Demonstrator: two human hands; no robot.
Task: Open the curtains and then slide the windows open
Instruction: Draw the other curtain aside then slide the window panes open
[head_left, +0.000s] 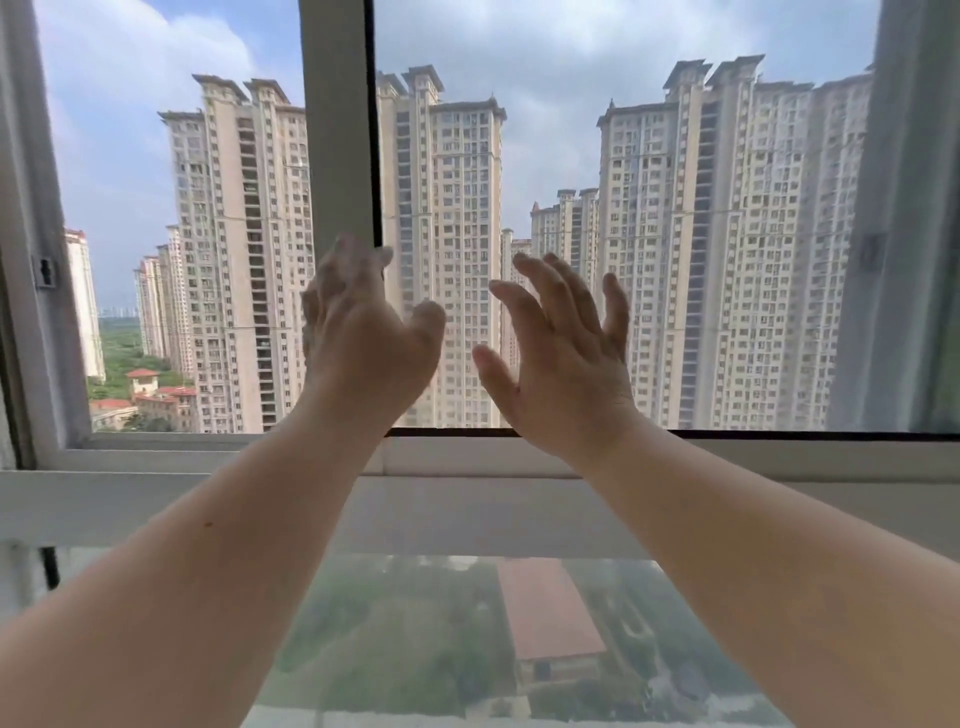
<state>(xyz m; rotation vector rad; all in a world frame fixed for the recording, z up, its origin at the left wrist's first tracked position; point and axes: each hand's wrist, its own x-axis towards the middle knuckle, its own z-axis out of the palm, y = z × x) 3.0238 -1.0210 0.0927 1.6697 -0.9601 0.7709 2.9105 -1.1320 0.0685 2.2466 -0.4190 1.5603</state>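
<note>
Nearest the camera, two bare forearms are raised from the lower corners toward the window. Behind and below them a fixed lower glass pane (415, 639) is seen, through which a red-roofed building and green ground far below are visible. Above it a wide pale sill (156, 506) is crossed by both forearms.

Over the sill, the sliding window is filled with a view of tall apartment towers (727, 249) under a cloudy sky. The white window frame (31, 291) is seen at the left edge, with a small latch (45, 271) fixed to it. A white vertical sash stile (335, 119) with a dark edge stands left of centre; the glass to its left looks clearer than the greyer panel (545, 156) to its right, and whether any part is slid open cannot be told. A further pale upright (904, 234) is seen at the right edge. No curtain cloth can be made out for certain.

The left hand (363, 332) is held against the stile, fingers bent at its dark edge, apparently touching rather than clasping it. The right hand (561, 358) is spread open, fingers apart, in front of the right-hand panel, gripping nothing.
</note>
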